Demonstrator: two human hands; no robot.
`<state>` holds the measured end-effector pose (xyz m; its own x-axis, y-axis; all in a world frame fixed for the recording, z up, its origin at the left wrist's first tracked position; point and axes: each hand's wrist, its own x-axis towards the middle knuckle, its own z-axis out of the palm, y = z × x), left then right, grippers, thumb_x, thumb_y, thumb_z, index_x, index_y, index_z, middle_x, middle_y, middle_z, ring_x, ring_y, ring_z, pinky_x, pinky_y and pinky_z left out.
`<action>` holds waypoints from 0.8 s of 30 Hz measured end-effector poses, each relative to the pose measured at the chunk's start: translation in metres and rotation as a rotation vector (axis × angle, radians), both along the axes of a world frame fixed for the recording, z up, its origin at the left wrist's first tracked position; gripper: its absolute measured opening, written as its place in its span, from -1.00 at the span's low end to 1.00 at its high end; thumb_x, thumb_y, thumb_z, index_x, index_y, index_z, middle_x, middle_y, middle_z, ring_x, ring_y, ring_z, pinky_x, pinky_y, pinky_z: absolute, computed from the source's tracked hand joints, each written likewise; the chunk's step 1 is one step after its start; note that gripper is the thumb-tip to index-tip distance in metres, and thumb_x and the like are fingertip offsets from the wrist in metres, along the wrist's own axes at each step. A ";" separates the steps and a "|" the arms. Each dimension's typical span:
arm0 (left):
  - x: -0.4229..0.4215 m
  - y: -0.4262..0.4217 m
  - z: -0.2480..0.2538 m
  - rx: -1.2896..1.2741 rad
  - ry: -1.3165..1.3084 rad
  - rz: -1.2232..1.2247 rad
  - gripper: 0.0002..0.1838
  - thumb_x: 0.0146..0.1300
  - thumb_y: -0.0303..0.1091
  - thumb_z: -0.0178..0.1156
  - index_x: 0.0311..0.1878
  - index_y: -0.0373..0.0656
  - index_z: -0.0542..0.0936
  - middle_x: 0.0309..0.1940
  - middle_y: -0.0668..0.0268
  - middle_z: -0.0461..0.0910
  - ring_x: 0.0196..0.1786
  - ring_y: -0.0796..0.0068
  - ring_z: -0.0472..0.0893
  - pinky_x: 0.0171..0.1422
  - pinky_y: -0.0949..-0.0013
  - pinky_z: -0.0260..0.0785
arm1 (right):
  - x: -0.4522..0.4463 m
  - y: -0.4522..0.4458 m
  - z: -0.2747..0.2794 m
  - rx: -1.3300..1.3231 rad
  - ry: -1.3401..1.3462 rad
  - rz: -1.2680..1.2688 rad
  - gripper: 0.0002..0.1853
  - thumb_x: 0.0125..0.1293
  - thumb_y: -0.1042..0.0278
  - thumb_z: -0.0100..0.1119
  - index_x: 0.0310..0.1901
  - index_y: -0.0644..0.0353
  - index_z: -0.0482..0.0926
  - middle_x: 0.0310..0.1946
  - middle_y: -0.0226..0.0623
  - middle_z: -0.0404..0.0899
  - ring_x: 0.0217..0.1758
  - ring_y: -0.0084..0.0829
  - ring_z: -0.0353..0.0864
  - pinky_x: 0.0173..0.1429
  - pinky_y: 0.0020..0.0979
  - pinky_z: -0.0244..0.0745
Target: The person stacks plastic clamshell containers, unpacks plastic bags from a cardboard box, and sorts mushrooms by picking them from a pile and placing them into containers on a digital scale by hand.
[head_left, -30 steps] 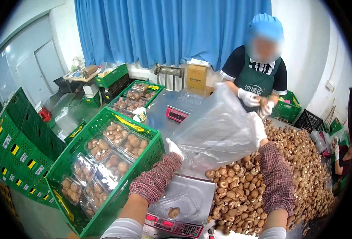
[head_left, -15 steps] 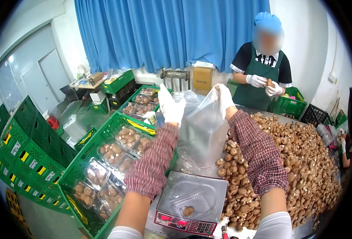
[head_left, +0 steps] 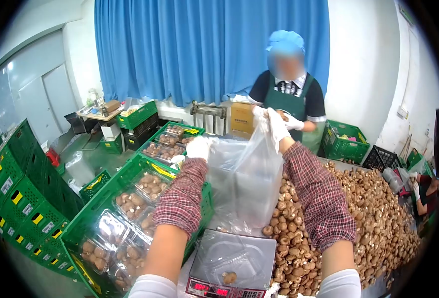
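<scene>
A large translucent plastic bag stands upright behind the scale, something boxy and greyish inside it that I cannot make out. My right hand, in a white glove, pinches the bag's top edge and pulls it up. At the bag's left upper edge, my gloved left hand is closed on the film. In front of the bag, a clear plastic tray rests on the digital scale. One mushroom lies in that tray.
Loose mushrooms are heaped on the right. A green crate with packed mushroom trays stands left; another crate is behind it. Stacked green crates rise at far left. A co-worker stands opposite, beyond the bag.
My left hand has gone from open and raised to closed at the bag's left edge, lower down. The bag's top is spread wider. The view has shifted, and the co-worker appears farther left.
</scene>
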<state>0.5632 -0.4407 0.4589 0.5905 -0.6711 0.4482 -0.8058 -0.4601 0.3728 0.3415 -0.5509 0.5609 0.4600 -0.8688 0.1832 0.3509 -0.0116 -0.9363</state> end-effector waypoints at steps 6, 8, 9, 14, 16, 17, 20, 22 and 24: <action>-0.021 0.014 0.130 -0.718 0.468 -0.317 -0.71 0.29 -0.22 0.10 -0.33 -0.26 0.65 -0.42 0.17 0.67 -0.38 0.30 0.63 -0.25 0.29 0.45 | -0.022 0.024 0.100 -0.266 0.025 -0.324 -0.69 0.38 0.06 -0.07 -0.22 0.09 0.58 -0.37 -0.44 0.53 -0.32 -0.53 0.47 -0.20 -0.45 0.40; -0.030 -0.002 0.170 -1.015 0.472 -0.543 -0.75 0.31 -0.31 0.11 -0.29 -0.28 0.67 -0.51 0.26 0.68 -0.58 0.53 0.60 -0.44 0.47 0.41 | -0.018 0.004 0.131 -0.793 0.207 -0.385 -0.64 0.39 0.01 -0.05 -0.09 0.13 0.54 -0.24 -0.42 0.53 -0.20 -0.52 0.50 -0.10 -0.44 0.44; -0.050 0.011 0.195 -1.011 0.577 -0.610 -0.76 0.31 -0.32 0.13 -0.26 -0.29 0.69 -0.51 0.30 0.67 -0.56 0.55 0.61 -0.42 0.49 0.44 | -0.019 0.000 0.143 -1.029 0.218 -0.363 -0.60 0.39 -0.01 -0.04 -0.02 0.16 0.52 -0.18 -0.41 0.53 -0.14 -0.52 0.50 -0.05 -0.44 0.45; -0.102 0.052 0.253 -1.211 0.743 -0.729 -0.84 0.31 -0.42 0.17 -0.18 -0.27 0.69 -0.38 0.33 0.67 -0.42 0.62 0.61 -0.34 0.51 0.54 | -0.011 0.088 0.168 -1.341 0.409 -0.050 0.05 0.00 -0.14 0.42 0.44 0.10 0.07 0.26 0.02 0.36 0.35 -0.11 0.34 0.38 -0.37 0.25; -0.110 0.068 0.262 -1.211 0.778 -0.803 -0.85 0.30 -0.44 0.18 -0.18 -0.28 0.68 -0.36 0.33 0.67 -0.41 0.61 0.61 -0.29 0.53 0.54 | -0.003 0.086 0.141 -1.800 0.637 -0.354 0.27 -0.06 -0.23 0.42 0.49 0.16 -0.23 0.18 0.11 0.43 0.23 -0.06 0.45 0.32 -0.34 0.32; -0.115 0.073 0.268 -1.154 0.620 -0.789 -0.86 0.29 -0.44 0.19 -0.18 -0.28 0.67 -0.36 0.33 0.67 -0.38 0.60 0.62 -0.26 0.52 0.54 | -0.005 0.085 0.144 -1.616 0.812 -0.240 0.18 -0.04 -0.20 0.42 0.46 0.20 -0.09 -0.01 0.07 0.53 0.04 -0.12 0.54 0.18 -0.31 0.41; -0.146 0.118 0.288 -1.027 0.540 -0.797 -0.84 0.26 -0.40 0.25 -0.15 -0.23 0.67 -0.35 0.34 0.67 -0.27 0.58 0.62 -0.10 0.49 0.50 | 0.009 0.036 0.187 -1.365 0.597 -0.472 -0.28 0.09 0.02 0.35 0.21 0.26 0.36 -0.40 -0.04 0.61 -0.34 -0.25 0.60 -0.13 -0.30 0.51; -0.146 0.138 0.305 -1.209 0.525 -1.018 -0.78 0.26 -0.35 0.27 -0.08 -0.23 0.63 -0.26 0.34 0.66 -0.19 0.58 0.61 -0.03 0.43 0.48 | -0.003 0.019 0.234 -1.387 0.311 -0.698 -0.45 0.14 0.11 0.31 0.10 0.27 0.49 -0.43 -0.07 0.60 -0.37 -0.28 0.58 -0.16 -0.33 0.51; -0.139 0.160 0.319 -0.968 0.293 -0.978 0.24 -0.01 -0.25 0.50 0.51 -0.12 -0.27 0.50 0.00 -0.14 0.49 0.17 0.07 0.47 0.24 0.10 | -0.034 0.057 0.262 -1.398 0.176 -0.784 -0.43 0.14 0.11 0.31 0.12 0.27 0.46 -0.37 -0.07 0.59 -0.32 -0.27 0.57 -0.12 -0.33 0.50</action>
